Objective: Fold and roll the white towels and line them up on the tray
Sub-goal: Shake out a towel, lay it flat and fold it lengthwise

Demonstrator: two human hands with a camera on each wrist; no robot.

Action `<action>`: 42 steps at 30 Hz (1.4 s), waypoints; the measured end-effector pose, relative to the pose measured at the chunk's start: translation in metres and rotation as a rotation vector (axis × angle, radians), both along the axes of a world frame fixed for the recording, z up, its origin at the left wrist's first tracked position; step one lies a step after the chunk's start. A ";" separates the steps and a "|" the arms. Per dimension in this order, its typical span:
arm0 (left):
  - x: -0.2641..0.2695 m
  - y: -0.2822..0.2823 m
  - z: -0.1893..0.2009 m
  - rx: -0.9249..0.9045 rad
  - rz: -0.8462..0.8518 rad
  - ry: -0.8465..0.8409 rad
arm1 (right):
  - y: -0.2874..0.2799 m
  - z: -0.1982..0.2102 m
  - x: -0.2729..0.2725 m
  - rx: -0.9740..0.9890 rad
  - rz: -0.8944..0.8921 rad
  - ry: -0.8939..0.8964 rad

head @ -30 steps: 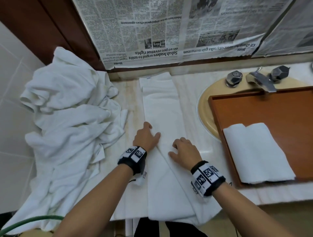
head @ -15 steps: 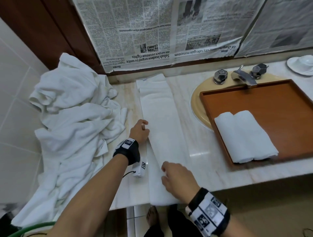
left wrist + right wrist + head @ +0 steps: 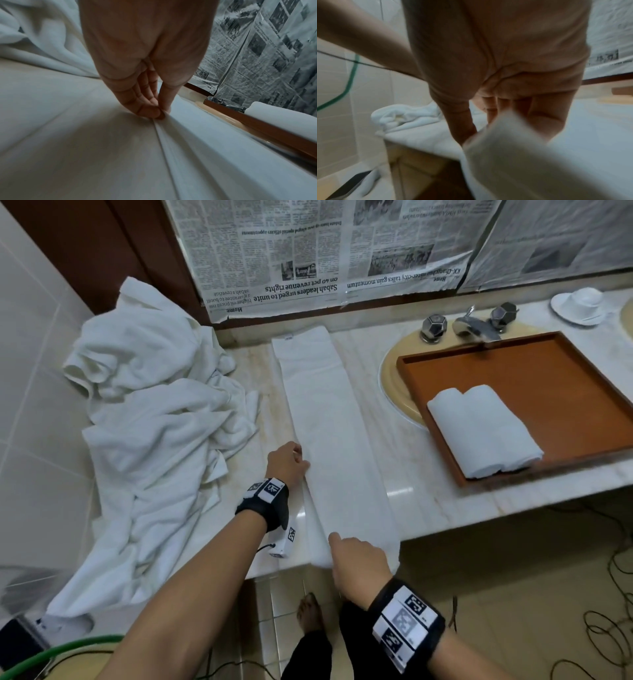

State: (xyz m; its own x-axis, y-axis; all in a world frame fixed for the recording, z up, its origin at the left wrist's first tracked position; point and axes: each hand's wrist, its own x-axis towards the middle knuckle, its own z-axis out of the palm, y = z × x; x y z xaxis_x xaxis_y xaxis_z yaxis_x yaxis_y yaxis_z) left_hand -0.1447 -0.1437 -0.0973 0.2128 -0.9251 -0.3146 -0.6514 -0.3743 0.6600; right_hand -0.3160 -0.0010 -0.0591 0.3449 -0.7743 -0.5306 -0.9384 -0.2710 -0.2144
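A white towel [image 3: 329, 419] folded into a long narrow strip lies on the marble counter, running from the back wall to the front edge. My left hand [image 3: 289, 462] pinches its left edge about halfway along; the left wrist view shows thumb and fingers [image 3: 159, 112] nipping the fold of the towel [image 3: 205, 155]. My right hand [image 3: 356, 559] grips the near end at the counter's front edge, and the right wrist view shows the towel end [image 3: 522, 155] held in the fingers. Two rolled white towels [image 3: 483, 429] lie side by side on the brown wooden tray [image 3: 565, 378].
A heap of unfolded white towels [image 3: 154, 419] fills the counter's left part. The tray sits over a yellow basin [image 3: 394, 378] with a chrome tap [image 3: 472, 326]. An upturned white cup on a saucer [image 3: 582, 302] stands far right. Cables [image 3: 603, 611] lie on the floor.
My right hand slid from the towel's middle back to its near end at the counter edge and gripped it. My left hand went from flat to pinching the left edge.
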 end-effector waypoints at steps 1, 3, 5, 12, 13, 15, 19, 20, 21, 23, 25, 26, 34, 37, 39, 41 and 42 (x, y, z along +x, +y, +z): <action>-0.001 0.001 0.000 -0.009 0.001 -0.001 | 0.008 -0.005 0.000 0.018 -0.009 -0.006; -0.002 0.003 -0.002 -0.016 0.014 0.004 | 0.021 -0.014 0.000 0.041 -0.028 -0.033; -0.005 0.007 -0.001 -0.019 0.034 0.026 | 0.027 -0.022 -0.001 0.032 -0.039 -0.077; -0.007 0.047 -0.004 -0.007 0.021 0.029 | 0.011 -0.024 -0.017 0.113 -0.025 -0.411; -0.008 0.056 -0.008 -0.027 0.018 0.020 | 0.005 -0.021 -0.021 0.104 -0.059 -0.460; -0.010 0.071 -0.013 -0.066 0.008 -0.009 | -0.012 -0.019 -0.029 0.000 -0.140 -0.537; -0.016 0.085 -0.016 -0.170 -0.095 -0.130 | -0.063 -0.026 -0.050 -0.305 -0.155 -0.578; -0.018 0.084 -0.015 -0.163 -0.129 -0.184 | -0.077 -0.028 -0.053 -0.329 -0.121 -0.554; -0.019 0.083 -0.015 -0.142 -0.169 -0.250 | -0.090 -0.029 -0.054 -0.324 -0.075 -0.512; -0.023 0.077 -0.015 -0.072 -0.271 -0.380 | -0.111 -0.035 -0.052 -0.278 0.038 -0.388; -0.025 0.067 -0.020 0.014 -0.363 -0.471 | -0.124 -0.043 -0.049 -0.225 0.114 -0.240; -0.026 0.063 -0.023 0.057 -0.387 -0.492 | -0.128 -0.048 -0.049 -0.204 0.140 -0.173; -0.020 0.015 -0.028 0.140 -0.317 -0.501 | -0.175 -0.063 -0.035 -0.184 0.164 -0.080; -0.014 -0.015 -0.028 0.155 -0.292 -0.500 | -0.204 -0.061 -0.026 -0.174 0.152 -0.100; -0.011 -0.036 -0.027 0.161 -0.286 -0.499 | -0.223 -0.062 -0.023 -0.176 0.147 -0.103; -0.006 -0.057 -0.026 0.167 -0.281 -0.499 | -0.242 -0.065 -0.018 -0.190 0.139 -0.116; -0.004 -0.066 -0.026 0.170 -0.272 -0.493 | -0.251 -0.066 -0.015 -0.195 0.135 -0.125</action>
State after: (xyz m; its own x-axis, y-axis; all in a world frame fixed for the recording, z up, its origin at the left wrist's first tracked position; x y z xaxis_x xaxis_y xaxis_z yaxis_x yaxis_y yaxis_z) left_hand -0.1486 -0.2099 -0.1235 0.1339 -0.9123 -0.3871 -0.9536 -0.2249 0.2002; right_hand -0.3315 -0.2517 -0.1251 0.5056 -0.7999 -0.3232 -0.8604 -0.4397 -0.2576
